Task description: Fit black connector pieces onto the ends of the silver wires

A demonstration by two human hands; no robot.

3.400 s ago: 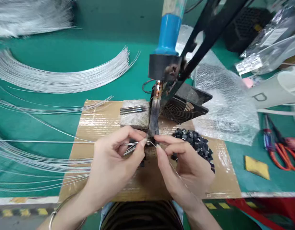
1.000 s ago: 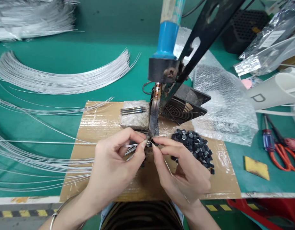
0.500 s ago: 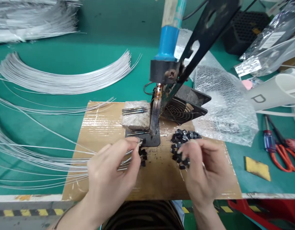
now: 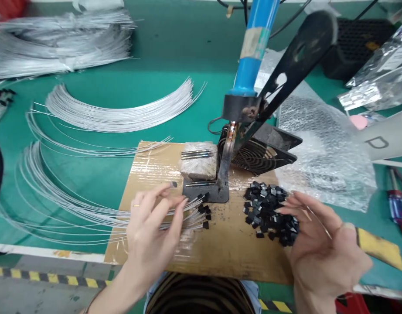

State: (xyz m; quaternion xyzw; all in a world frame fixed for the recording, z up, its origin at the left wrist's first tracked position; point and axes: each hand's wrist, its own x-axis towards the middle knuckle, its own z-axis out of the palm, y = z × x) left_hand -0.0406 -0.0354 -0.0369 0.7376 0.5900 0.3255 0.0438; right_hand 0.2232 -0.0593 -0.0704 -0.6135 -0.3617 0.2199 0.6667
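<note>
Wires [image 4: 119, 214] run beneath my left hand [image 4: 151, 226], left of centre, black ends [image 4: 206, 225] fanned over the cardboard [image 4: 220, 259], probably to keep them apart. My left fingers are narrowly parted; whether they grip one, I can't tell. Right hand [image 4: 325, 253], lower right, holds a thin wire [image 4: 319, 223], likely lightly so it won't bend. Bundle's ends point right, long axis roughly sideways; the thin wire slants down rightward.

Workshop bench: soldering iron on stand [image 4: 248, 65], wire bundles [image 4: 122, 113], hazard-striped floor [image 4: 47, 277].
</note>
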